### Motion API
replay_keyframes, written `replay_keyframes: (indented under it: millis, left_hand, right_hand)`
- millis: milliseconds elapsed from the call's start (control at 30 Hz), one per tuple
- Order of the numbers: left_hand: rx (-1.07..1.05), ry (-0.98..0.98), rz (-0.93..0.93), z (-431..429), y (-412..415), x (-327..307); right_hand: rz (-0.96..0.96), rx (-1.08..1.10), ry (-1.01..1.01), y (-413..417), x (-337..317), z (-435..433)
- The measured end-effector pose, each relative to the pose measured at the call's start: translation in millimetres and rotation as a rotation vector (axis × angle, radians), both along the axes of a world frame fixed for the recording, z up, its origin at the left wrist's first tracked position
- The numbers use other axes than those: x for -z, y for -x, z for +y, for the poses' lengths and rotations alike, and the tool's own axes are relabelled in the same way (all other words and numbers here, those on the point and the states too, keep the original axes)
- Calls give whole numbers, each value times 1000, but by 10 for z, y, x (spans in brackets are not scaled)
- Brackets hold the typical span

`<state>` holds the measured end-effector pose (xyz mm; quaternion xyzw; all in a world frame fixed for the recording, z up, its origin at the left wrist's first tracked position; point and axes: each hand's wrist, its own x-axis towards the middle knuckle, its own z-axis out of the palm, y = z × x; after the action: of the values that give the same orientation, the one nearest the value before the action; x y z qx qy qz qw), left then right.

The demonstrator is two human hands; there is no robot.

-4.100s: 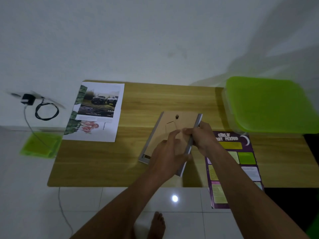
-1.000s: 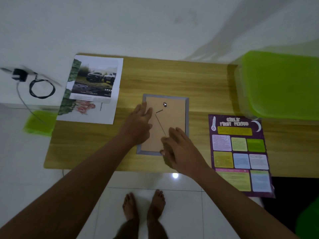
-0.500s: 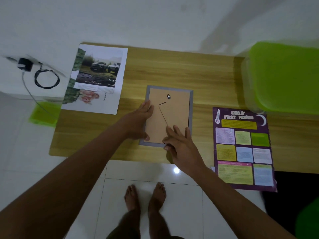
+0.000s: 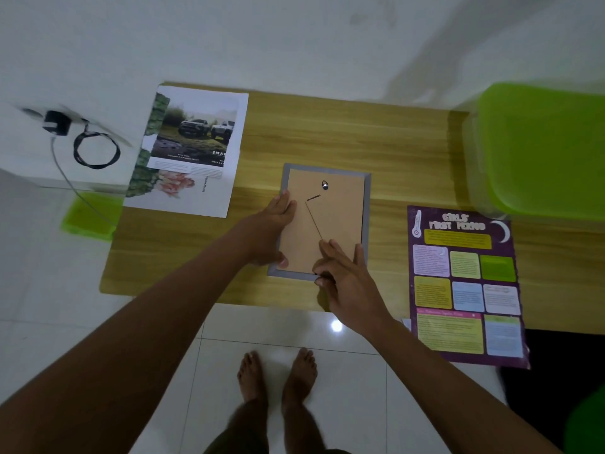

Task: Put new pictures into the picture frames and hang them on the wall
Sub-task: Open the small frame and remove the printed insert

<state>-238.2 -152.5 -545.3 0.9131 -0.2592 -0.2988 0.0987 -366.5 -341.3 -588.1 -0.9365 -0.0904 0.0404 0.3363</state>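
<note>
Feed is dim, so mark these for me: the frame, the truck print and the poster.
frame (image 4: 340,211): head view, on the bare brown backing board.
truck print (image 4: 196,132): head view, on the trucks photo.
poster (image 4: 465,280): head view, among the coloured boxes.

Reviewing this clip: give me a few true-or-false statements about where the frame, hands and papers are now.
1. The picture frame lies face down, brown backing up. True.
2. The left hand rests on the frame's right edge. False: it is on the left edge.
3. The right hand touches the frame's near edge. True.
4. The purple poster lies left of the frame. False: it lies to the right; the car print is on the left.
</note>
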Motion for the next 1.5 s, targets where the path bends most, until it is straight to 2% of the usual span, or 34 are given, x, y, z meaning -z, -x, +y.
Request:
replay_keyframes:
  millis: [333,467,633,800,967,1033,1200,1333,1500]
  left_hand:
    - [-2,9,-4,6,10,-23]
    - [-26,57,-4,42,16,-8]
    - [-148,141,58,44,-15,-26]
    - [-152,142,-25,17,-46,-77]
    - [-119,85,-55,15,-67,-64]
    - [-105,71,-68,5,-69,-62]
    - [-106,40,-67,-6,-60,-57]
    - [-103,50,-48,-16,-42,-90]
    - [-158,128,-47,-1,-50,-139]
  right_hand:
    - [-32,-73,99,-2,-50,-66]
    - [-20,21,93,-147,-212,-181]
    - [137,169,176,-801,-320,-432]
    - [302,151,369,-1316,-444,-496]
    - [397,157,298,-1458,-491,-516]
    - [387,140,321,-1434,-502,-507]
    - [133,208,396,-1055,-531,-230]
    - [126,232,414,-725,-437,47]
    - [185,322,291,-790,-550,149]
